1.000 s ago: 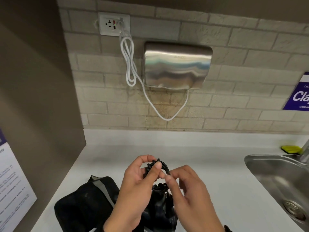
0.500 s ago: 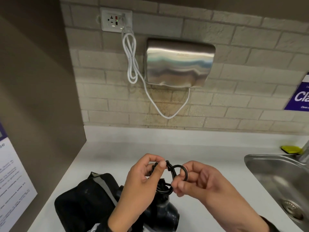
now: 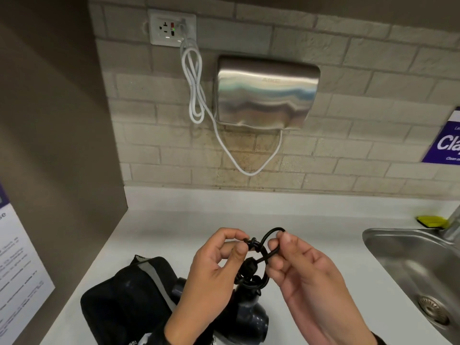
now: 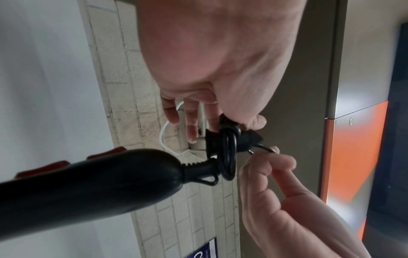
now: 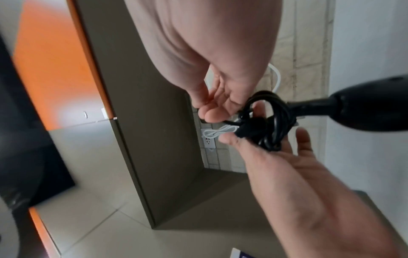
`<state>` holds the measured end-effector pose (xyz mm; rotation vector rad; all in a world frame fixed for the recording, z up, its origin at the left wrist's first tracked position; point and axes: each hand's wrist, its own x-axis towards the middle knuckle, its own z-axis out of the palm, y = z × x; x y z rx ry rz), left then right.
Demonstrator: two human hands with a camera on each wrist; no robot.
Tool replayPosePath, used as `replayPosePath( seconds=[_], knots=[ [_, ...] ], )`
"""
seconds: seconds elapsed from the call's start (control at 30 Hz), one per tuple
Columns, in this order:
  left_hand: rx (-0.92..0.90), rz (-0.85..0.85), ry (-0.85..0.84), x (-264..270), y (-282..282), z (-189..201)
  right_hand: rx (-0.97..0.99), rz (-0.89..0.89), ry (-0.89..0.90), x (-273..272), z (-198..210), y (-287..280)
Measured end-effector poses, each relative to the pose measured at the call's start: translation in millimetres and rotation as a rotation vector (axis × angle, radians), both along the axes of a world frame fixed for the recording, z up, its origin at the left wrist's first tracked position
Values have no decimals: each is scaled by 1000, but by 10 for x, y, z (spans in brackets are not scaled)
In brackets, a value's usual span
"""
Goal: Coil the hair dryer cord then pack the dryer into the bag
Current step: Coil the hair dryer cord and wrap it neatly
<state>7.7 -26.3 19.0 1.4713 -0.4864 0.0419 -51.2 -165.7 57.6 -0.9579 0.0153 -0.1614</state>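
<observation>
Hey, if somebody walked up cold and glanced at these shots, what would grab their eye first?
Most likely the two hands at the lower middle over the white counter: the left hand and right hand each pinch the black cord, looped above the black hair dryer. Next, the shiny steel hand dryer on the brick wall straight ahead, its white cable dangling from the socket. A black bag lies lower left.
</observation>
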Motion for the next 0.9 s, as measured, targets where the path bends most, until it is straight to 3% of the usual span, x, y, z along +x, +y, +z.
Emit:
replayPosePath(
  seconds=[0.47,0.57,0.9],
  knots=[
    [28,-59,-12,35,23,4,53,39,95,-28,163,-71],
    [66,-67,-38,53,67,26,-127,68,79,-78,237,-149],
    [236,-70,-167,46,107,114,-766,-79,97,-143,495,-396]
  ],
)
